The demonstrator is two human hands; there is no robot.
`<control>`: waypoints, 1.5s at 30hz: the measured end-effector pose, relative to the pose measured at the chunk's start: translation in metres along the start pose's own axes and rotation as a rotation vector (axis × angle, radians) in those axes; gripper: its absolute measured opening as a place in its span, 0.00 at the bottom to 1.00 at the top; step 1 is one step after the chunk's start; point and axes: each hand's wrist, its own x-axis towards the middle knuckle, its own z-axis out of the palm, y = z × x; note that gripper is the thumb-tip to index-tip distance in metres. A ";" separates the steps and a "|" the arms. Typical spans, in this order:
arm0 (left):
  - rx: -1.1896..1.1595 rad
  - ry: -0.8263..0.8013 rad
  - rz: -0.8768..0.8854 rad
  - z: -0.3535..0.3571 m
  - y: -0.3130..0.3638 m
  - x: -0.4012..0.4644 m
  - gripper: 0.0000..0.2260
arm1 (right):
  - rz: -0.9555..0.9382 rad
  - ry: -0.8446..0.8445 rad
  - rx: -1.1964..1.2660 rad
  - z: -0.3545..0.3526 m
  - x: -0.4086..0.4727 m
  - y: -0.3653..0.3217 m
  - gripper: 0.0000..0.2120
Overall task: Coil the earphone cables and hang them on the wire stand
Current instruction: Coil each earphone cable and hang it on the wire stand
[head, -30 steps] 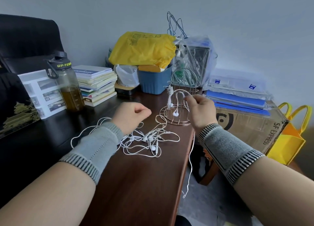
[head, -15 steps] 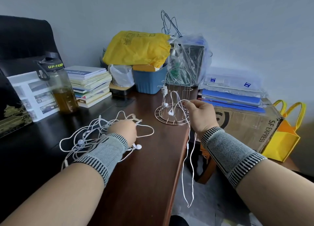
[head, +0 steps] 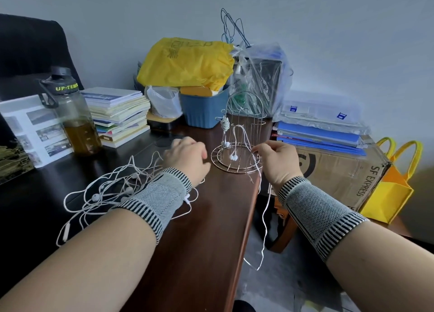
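A loose white cable was pinched by the right hand and hung down past the table edge. A tangled pile of earphone cables lay by the left hand, whose fingers were curled; what it held could not be told. Just beyond, between the hands, the wire stand was hung with one coiled earphone.

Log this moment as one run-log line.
left hand: over tangled earphone cables, grip unclear | right hand: pinches cable hanging off desk edge | wire stand: one coiled cable hung
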 end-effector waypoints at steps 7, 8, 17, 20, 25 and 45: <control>-0.604 -0.058 -0.049 0.006 0.039 0.040 0.22 | 0.045 0.024 -0.054 -0.007 0.014 0.007 0.16; -0.688 -0.051 -0.074 0.008 0.043 0.044 0.21 | 0.041 0.029 -0.076 -0.008 0.016 0.009 0.17; -0.940 -0.038 -0.199 0.028 0.061 0.061 0.05 | 0.005 -0.140 -0.487 -0.010 0.037 0.025 0.12; -0.939 -0.020 -0.214 0.032 0.059 0.066 0.05 | -0.073 -0.166 -0.454 0.003 0.042 0.022 0.16; -1.074 -0.110 -0.222 0.032 0.052 0.065 0.06 | -0.096 -0.203 -0.341 0.018 0.039 0.026 0.13; -1.294 -0.356 -0.252 0.034 0.055 0.065 0.06 | 0.047 -0.065 -0.274 0.027 0.033 0.052 0.12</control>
